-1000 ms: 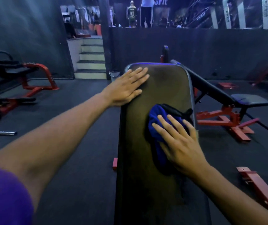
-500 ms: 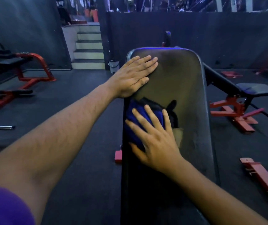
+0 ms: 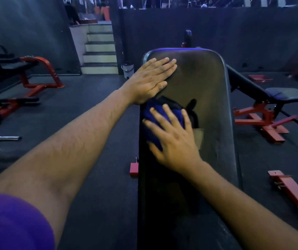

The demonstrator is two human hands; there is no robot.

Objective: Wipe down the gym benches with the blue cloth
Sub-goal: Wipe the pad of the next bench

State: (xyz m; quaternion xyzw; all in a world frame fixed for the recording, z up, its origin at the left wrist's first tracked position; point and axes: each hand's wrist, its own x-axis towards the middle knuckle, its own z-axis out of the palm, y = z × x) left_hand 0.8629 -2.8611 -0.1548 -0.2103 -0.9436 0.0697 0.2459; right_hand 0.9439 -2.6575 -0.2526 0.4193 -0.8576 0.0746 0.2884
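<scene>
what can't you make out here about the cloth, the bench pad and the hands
- Blue cloth, head view: mostly under the right hand; its full shape is hidden.
- Bench pad: near end cut off by the bottom edge; wiped and unwiped areas indistinguishable in dim light.
- Left hand: lies flat on the pad's top corner; its palm is hidden.
- Pale patch beside the right hand: blurred, unidentifiable.

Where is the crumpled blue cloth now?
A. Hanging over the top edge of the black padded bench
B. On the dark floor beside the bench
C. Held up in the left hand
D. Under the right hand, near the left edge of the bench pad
D: the right hand lies with spread fingers on the crumpled blue cloth, near the left edge of the black padded bench; the left hand rests flat above it.
</scene>
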